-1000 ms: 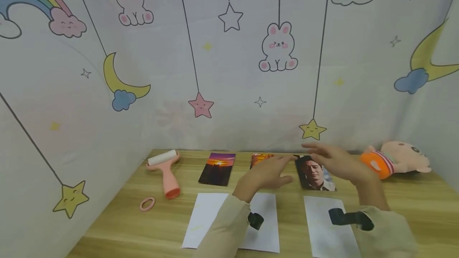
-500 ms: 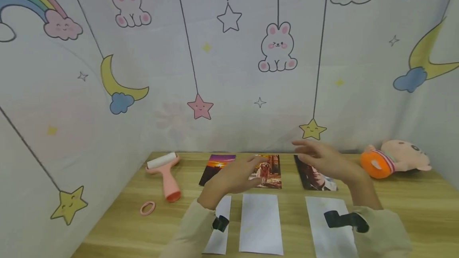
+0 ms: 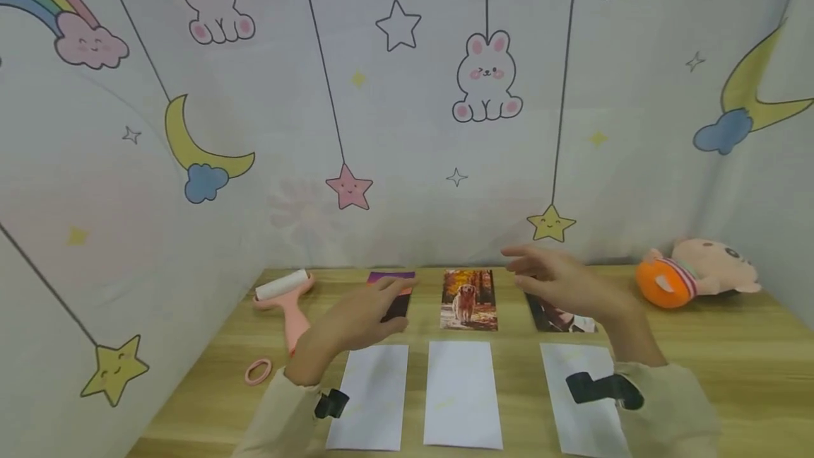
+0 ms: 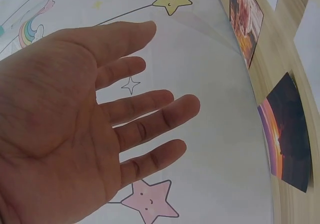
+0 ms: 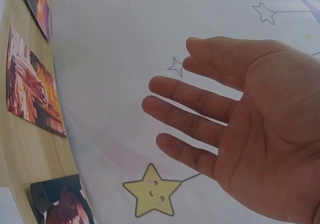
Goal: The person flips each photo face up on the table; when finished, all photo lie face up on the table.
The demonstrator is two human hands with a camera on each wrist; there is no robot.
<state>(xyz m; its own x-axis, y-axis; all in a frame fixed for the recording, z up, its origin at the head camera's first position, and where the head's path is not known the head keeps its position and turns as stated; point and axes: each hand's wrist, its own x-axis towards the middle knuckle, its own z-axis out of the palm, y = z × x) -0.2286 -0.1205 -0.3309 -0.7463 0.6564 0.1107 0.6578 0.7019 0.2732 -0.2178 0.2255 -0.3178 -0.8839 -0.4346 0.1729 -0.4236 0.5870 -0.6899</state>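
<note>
Both hands are raised over the table and hold nothing. My left hand [image 3: 356, 316], fingers extended, is in front of the sunset photo [image 3: 398, 306] and partly covers it in the head view; the left wrist view shows its bare palm. My right hand [image 3: 566, 285] hovers before the portrait photo [image 3: 575, 321], hiding much of it, and the right wrist view shows its fingers straight and spread. Between the hands lies a photo of a dog [image 3: 469, 300] among autumn leaves. Three white sheets lie nearer: a left sheet [image 3: 372, 398], a middle sheet [image 3: 462, 394] and a right sheet [image 3: 581, 391].
A pink-handled roller [image 3: 284, 295] lies at the back left, partly behind the left hand. Before it is a pink ring [image 3: 258, 372]. A plush toy [image 3: 696, 274] in orange lies at the back right. A printed cloth [image 3: 407, 126] hangs behind the table [image 3: 712, 380].
My left hand has moved left from near the dog photo to the sunset photo, uncovering the dog photo and the sheets. My right hand has shifted slightly left. The head view has turned a little.
</note>
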